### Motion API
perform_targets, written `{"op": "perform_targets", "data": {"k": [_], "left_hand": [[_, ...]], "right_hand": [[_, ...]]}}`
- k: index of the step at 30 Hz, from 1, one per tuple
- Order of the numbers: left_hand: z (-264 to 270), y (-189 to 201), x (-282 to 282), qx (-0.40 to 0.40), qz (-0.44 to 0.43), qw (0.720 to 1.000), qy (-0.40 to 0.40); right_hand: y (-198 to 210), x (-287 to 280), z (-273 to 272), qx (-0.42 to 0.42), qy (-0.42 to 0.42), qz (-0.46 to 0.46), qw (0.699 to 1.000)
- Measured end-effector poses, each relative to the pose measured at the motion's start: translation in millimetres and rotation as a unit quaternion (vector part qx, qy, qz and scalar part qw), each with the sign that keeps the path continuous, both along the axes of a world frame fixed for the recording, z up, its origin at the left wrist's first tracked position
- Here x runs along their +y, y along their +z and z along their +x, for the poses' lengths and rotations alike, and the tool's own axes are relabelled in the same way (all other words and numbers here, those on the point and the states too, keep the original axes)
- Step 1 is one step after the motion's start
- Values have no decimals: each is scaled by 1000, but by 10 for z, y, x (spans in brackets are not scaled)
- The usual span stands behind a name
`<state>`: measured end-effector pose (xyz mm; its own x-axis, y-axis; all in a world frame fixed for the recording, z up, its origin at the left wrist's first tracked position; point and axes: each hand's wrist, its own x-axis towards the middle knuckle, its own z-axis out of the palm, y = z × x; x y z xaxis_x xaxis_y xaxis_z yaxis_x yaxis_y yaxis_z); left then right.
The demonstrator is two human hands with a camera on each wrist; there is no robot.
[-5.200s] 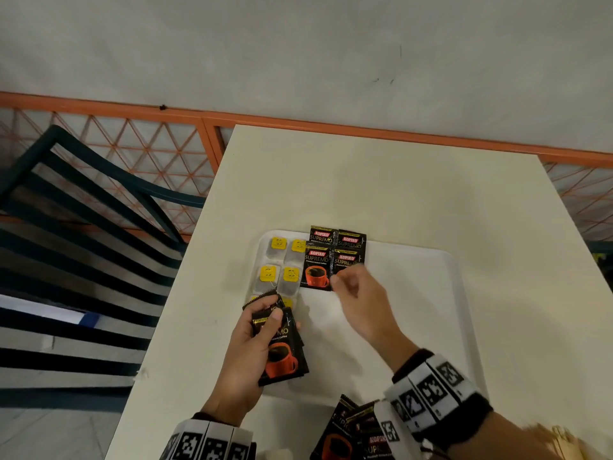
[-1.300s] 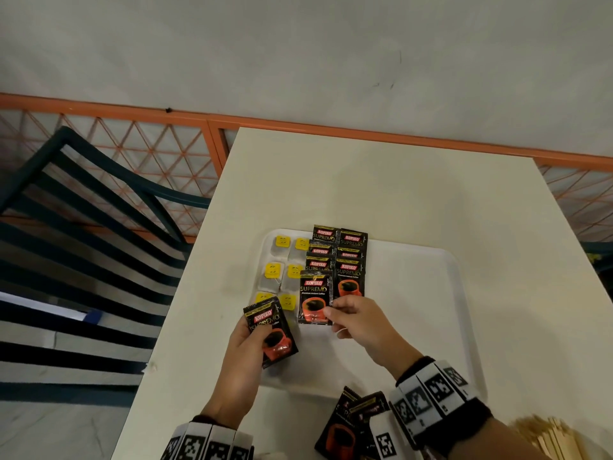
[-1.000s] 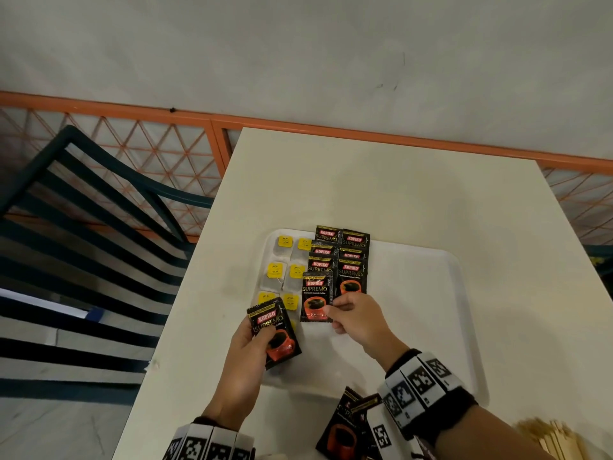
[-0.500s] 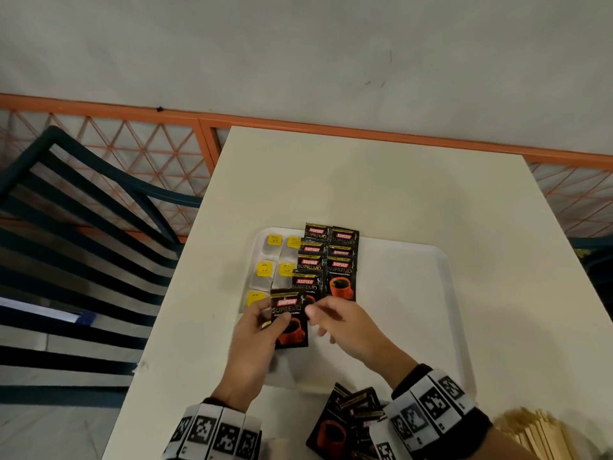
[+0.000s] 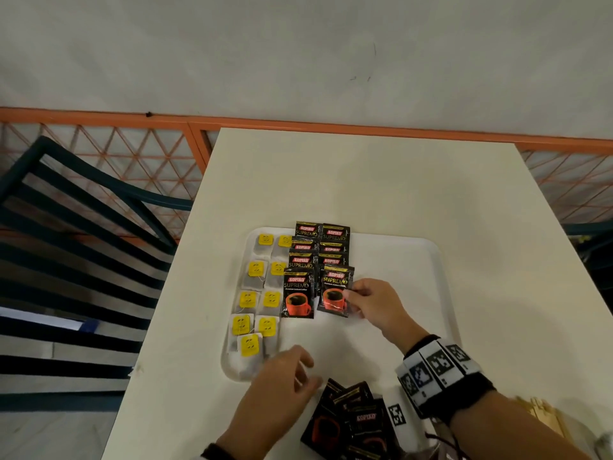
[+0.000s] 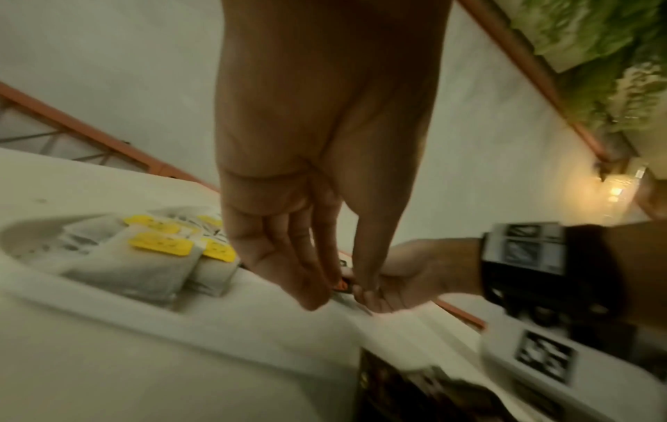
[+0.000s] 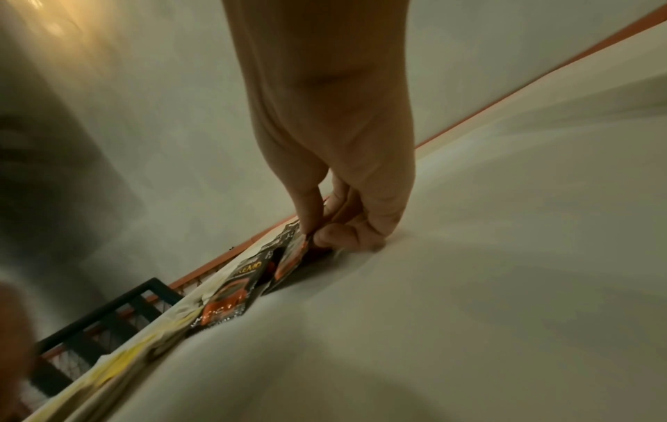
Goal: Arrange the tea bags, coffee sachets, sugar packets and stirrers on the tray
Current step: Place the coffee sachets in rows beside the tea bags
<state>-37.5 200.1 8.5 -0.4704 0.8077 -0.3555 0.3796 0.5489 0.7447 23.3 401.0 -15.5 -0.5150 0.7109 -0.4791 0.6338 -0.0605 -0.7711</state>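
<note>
On the white tray (image 5: 398, 260), tea bags (image 5: 255, 270) with yellow tags lie in two columns at the left. Beside them, black coffee sachets (image 5: 300, 263) overlap in two columns. My right hand (image 5: 350, 295) pinches the right edge of the front sachet (image 5: 333, 290) of the right column, which lies low on the tray. The right wrist view shows the thumb and fingers of that right hand (image 7: 310, 231) closed on this sachet (image 7: 288, 257). My left hand (image 5: 298, 370) hovers over the tray's front edge, fingers relaxed and holding nothing.
A loose pile of coffee sachets (image 5: 355, 423) lies on the table in front of the tray, just right of my left hand. Wooden stirrers (image 5: 540, 415) lie at the bottom right. A dark slatted chair (image 5: 83, 244) stands left of the table.
The sachet my left hand held has passed to my right hand and now sits at the front of the right column. My left hand has drawn back, empty, to the tray's front edge.
</note>
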Motion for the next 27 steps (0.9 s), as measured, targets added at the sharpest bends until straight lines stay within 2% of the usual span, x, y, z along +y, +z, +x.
{"op": "perform_targets", "data": {"k": [3, 7, 15, 21, 24, 27], "left_hand": [[122, 6, -135, 39, -79, 994, -66], [225, -12, -191, 36, -150, 982, -107], [361, -140, -278, -2, -125, 990, -60], [434, -178, -299, -26, -110, 993, -22], [483, -201, -375, -21, -92, 995, -20], [505, -160, -490, -12, -58, 998, 1]], "right_hand": [[-67, 23, -60, -23, -3, 36, 999], [-61, -16, -86, -28, -24, 57, 998], [214, -194, 254, -40, 20, 109, 993], [465, -518, 880, -66, 139, 112, 982], [463, -712, 1218, -94, 238, 157, 954], [382, -943, 1523, -85, 332, 197, 918]]}}
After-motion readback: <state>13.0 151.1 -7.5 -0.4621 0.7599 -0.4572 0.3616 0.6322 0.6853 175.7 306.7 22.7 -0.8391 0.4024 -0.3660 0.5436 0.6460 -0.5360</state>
